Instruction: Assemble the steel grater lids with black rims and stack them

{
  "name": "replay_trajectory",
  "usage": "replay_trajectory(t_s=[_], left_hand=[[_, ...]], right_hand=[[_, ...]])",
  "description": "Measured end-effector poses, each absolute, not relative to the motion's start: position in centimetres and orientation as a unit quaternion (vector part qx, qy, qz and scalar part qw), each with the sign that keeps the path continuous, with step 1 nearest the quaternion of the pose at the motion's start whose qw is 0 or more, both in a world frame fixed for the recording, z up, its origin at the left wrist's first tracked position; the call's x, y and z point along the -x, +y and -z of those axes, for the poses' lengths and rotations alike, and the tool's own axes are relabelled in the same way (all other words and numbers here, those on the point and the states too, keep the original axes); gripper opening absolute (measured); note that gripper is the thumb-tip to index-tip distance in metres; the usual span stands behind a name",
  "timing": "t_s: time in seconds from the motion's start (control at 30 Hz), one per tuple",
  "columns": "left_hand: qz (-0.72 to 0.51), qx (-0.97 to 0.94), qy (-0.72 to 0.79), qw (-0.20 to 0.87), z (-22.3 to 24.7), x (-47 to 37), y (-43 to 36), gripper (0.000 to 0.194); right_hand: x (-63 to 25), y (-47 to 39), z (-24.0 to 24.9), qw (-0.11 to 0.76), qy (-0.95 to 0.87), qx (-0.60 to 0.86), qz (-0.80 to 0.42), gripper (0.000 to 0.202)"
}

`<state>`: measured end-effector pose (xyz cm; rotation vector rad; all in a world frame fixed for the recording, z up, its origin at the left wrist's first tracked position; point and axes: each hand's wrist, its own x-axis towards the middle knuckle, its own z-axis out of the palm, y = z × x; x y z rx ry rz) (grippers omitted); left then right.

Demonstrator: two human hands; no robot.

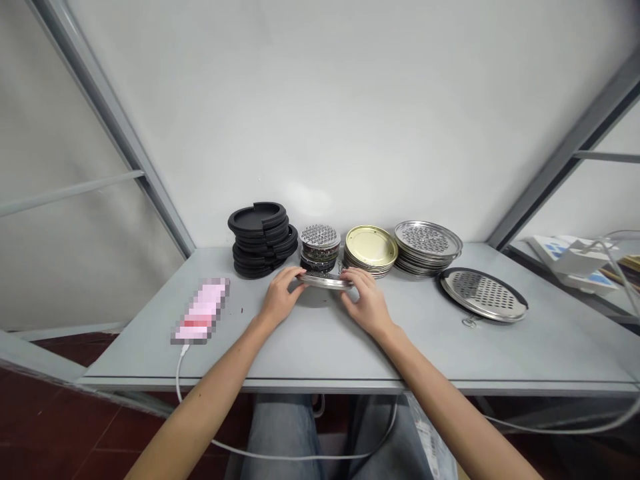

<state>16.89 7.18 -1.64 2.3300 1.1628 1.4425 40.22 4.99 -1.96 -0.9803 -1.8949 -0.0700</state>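
Note:
My left hand [280, 298] and my right hand [369, 303] grip opposite sides of a round metal disc [325, 282], held almost edge-on just above the table. Thumbs are below its edge and fingers above; its upper face is mostly hidden from this angle. Right behind it stands a stack of small perforated grater plates [321, 235]. Beside that stack, gold-coloured round lids [371, 247] are piled up. Further right is a stack of wide silver-rimmed discs [428, 240], topped by one with a grater surface. Black round holders [257, 220] are stacked to the left.
A round grater with a black rim [485, 293] lies on the right of the grey table [310, 353], with a small wire piece [469, 322] beside it. On the left is a pixelated phone [203, 310] with a white cable [179, 373]. Metal frame posts flank the table.

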Motion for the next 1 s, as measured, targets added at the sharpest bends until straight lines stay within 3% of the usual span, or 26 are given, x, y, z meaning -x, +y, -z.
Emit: replay_trajectory(t_s=[0.43,0.67,1.0], left_hand=[[-0.498,-0.794,0.344,0.061,1.5,-17.8,6.3,0.016],[-0.431,-0.836,0.327,0.092,1.4,-17.5,6.2,0.036],[-0.368,-0.882,0.291,0.048,2.0,-17.1,6.9,0.038]], right_hand=[[-40.2,4.6,1.7,0.491,-0.787,0.359,0.102,0.037],[-40.7,5.0,2.3,0.474,-0.817,0.328,0.019,0.031],[-41.2,5.5,2.9,0.453,-0.827,0.329,-0.052,0.025]])
